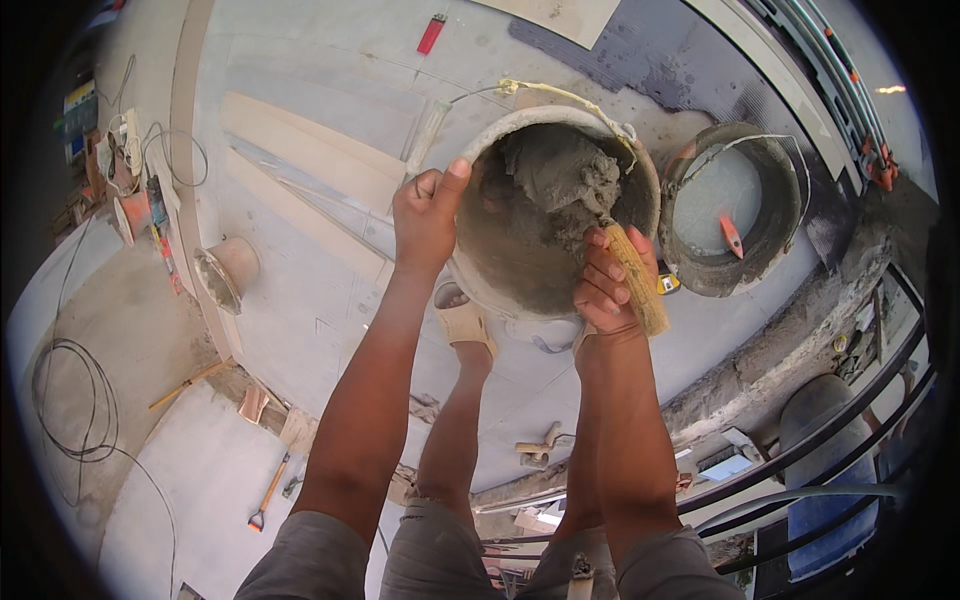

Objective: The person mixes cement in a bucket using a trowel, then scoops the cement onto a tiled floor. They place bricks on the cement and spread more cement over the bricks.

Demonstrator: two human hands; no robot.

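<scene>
Landmark: mortar bucket [649, 195], on the floor in front of us, gray mortar [565, 170] heaped inside. Our left hand [428, 218] is clamped on its left rim, thumb uppermost. Our right hand [612, 285] is wrapped around the wooden-handled tool [642, 285] over the bucket's near right side; handle angles down toward us, other end runs into the mortar, so we can't tell the head's shape. Right of the bucket: a second bucket [778, 235] holding cloudy liquid [700, 205], with an orange-red object [731, 236] in it. Left of the bucket: pale boards [310, 140] flat on the floor; farther left, a small tipped pail [228, 272]. Our sandaled left foot [465, 325] is just on its near side.
</scene>
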